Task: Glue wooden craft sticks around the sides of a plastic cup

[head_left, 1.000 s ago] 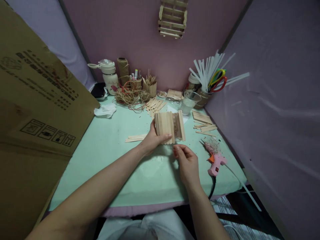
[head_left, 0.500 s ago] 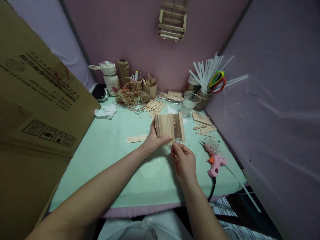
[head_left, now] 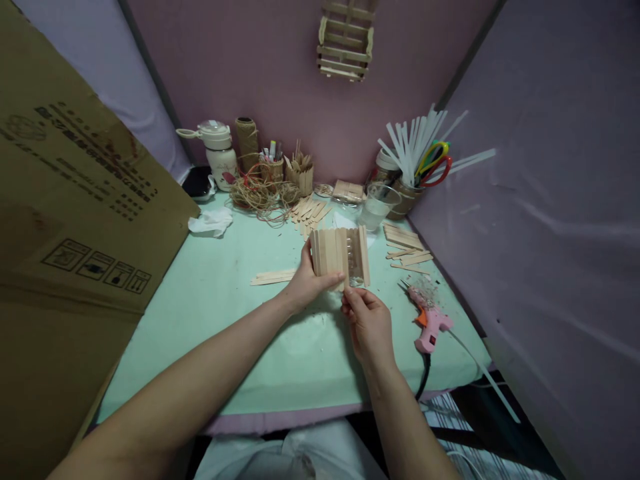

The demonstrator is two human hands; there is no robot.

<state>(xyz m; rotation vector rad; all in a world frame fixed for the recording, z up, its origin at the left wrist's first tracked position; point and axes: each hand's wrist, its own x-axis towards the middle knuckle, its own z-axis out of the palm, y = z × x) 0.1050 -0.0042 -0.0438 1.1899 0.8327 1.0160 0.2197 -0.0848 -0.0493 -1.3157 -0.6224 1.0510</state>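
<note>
My left hand [head_left: 313,283] is closed around a clear plastic container [head_left: 355,257] partly covered with upright craft sticks. Its thumb presses across the lower part of the stick row. Side by side, the sticks cover the left of the container, and one more stands along its right edge with bare plastic between. My right hand [head_left: 367,323] is closed at the bottom edge, with thumb and forefinger pinching the lower end of a craft stick [head_left: 345,257] beside the bare gap. The fingers of my left hand behind the container are hidden.
A pink glue gun [head_left: 430,327] lies at the right with its cord. Loose craft sticks [head_left: 407,247] lie at right, more at the back. Behind stand a plastic cup [head_left: 377,207], tangled twine [head_left: 260,197], a bottle [head_left: 220,157] and scissors [head_left: 435,163]. A cardboard box [head_left: 75,267] borders the left.
Both hands keep almost the same grip on the container and stick. The container looks turned very slightly, and the camera view has shifted a little.
</note>
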